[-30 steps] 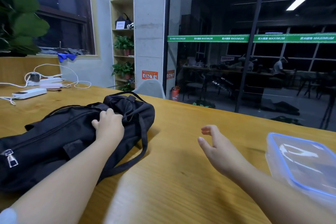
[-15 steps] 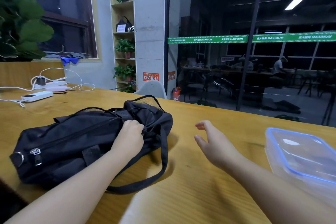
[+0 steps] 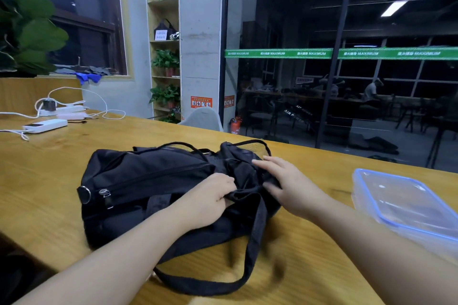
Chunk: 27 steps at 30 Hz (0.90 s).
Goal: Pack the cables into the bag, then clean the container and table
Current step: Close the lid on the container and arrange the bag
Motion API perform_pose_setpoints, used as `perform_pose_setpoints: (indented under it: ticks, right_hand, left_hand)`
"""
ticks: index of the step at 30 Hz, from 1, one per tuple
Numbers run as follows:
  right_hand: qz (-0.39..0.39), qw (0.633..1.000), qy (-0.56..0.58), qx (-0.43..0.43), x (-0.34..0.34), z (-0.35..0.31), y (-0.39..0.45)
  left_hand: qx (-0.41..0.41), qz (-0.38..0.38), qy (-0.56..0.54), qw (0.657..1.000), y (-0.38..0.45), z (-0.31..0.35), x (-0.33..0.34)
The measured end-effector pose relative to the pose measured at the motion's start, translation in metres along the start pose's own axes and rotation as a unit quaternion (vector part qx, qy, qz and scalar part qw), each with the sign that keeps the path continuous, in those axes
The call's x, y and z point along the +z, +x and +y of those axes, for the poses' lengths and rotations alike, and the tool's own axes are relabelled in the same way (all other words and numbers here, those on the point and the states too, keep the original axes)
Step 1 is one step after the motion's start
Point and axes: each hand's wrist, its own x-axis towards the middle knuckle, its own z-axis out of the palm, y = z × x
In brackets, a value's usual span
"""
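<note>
The right hand (image 3: pixel 290 186) has reached the bag (image 3: pixel 153 181), fingers straight against it; the left hand (image 3: pixel 210 195) grips its fabric. Container (image 3: pixel 406 205) beside them looks empty; cleaning remains.

Only readable txt is on the green strip (image 3: pixel 339 53) across the glass wall: "MAXIMUM" repeated several times w/ small Chinese chars before each, too tiny to make out. Behind the glass, white slanted lettering (image 3: pixel 295 114) on something dark reads "AIR POWER", probably twice, tho it's blurry. Orange notices (image 3: pixel 201 102) on the pillar and a white card (image 3: pixel 160 35) on the shelf have print but it's illegible. Nothing else readable.
</note>
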Motion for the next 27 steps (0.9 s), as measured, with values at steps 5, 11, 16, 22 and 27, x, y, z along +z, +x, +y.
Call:
perform_pose_setpoints:
  ticks: [5,11,16,22,27]
  right_hand:
    - [-0.153,0.982,-0.112,0.004,-0.015,-0.001,-0.002]
    - [-0.176,0.981,-0.078,0.019,-0.012,-0.011,0.002]
    - [-0.161,0.980,-0.109,0.043,-0.012,-0.006,0.001]
    - [0.024,0.993,-0.045,0.107,-0.038,0.009,0.010]
    - [0.093,0.989,-0.047,0.106,-0.057,0.015,0.021]
  left_hand:
    - [0.076,-0.063,-0.038,0.994,-0.008,0.016,0.004]
    - [0.090,-0.059,0.057,0.993,-0.014,0.018,-0.005]
    - [-0.002,0.026,0.181,0.983,-0.013,0.011,-0.017]
    - [-0.115,0.011,0.185,0.976,-0.014,0.007,-0.002]
    - [-0.136,0.035,0.147,0.979,0.008,0.008,0.006]
